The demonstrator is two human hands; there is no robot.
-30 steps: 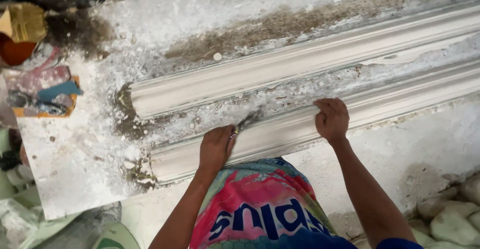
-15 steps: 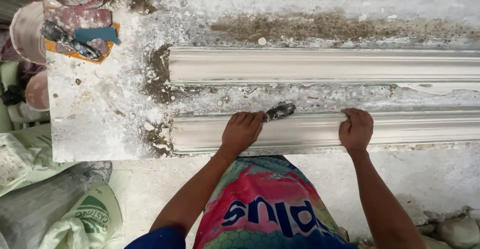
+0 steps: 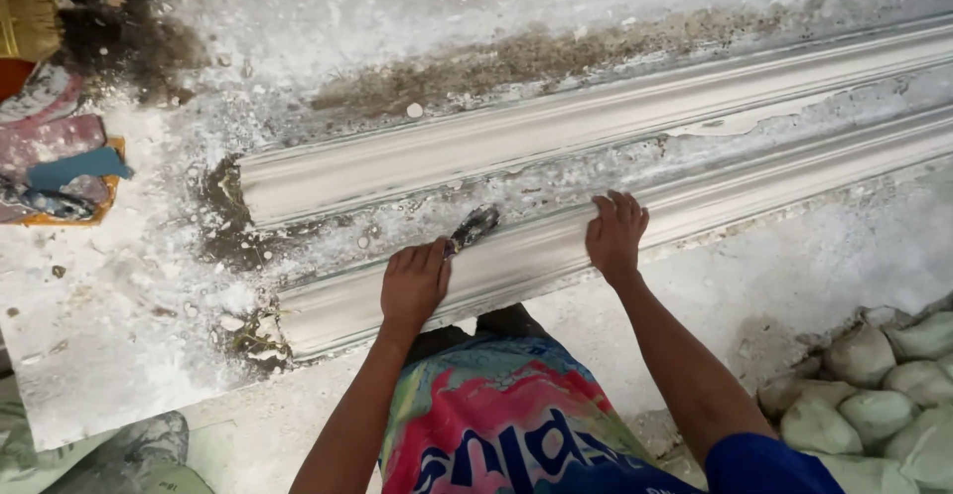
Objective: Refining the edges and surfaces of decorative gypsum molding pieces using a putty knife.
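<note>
Plaster-dusted slab (image 3: pixel 119 355), two white mouldings (image 3: pixel 596 127), hands (image 3: pixel 415 281) on nearer.

Clearance around my grip: my left hand (image 3: pixel 415 283) lies on the near moulding (image 3: pixel 556 256), a small dark-tipped tool (image 3: pixel 473 227) projecting past its fingers into the rubble-strewn channel between this length and the far moulding (image 3: pixel 516 141), which walls off reach straight ahead. Right of my grip, my right hand (image 3: pixel 615 236) occupies the same moulding; between the two hands, bare profile. Left of my grip, the moulding ends; beyond lies open dusty board (image 3: pixel 109 345), passable as far as the pile of stained rags (image 3: pixel 60 171) at the far left. Toward my body, my patterned shorts (image 3: pixel 496 424) crowd the edge. Near right, lumpy sacks (image 3: pixel 874 385) on the floor.
</note>
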